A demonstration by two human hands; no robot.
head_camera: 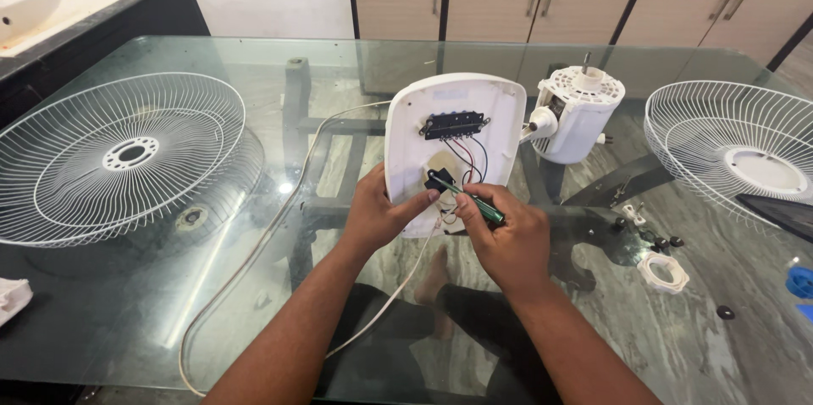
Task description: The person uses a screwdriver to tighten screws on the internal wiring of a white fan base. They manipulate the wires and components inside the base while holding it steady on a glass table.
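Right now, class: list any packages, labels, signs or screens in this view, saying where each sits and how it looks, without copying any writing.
Dark flat slab: right edge of the glass table, beside the right fan grille; black, angled, cut off by the frame; may be a screen, cannot tell.
No packages, labels or signs can be made out.

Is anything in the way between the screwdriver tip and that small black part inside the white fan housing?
Nothing visible blocks it. The right hand holds the green screwdriver with its tip already at the small black part, which the left hand steadies against the white housing. Red and black wires run just beside it.
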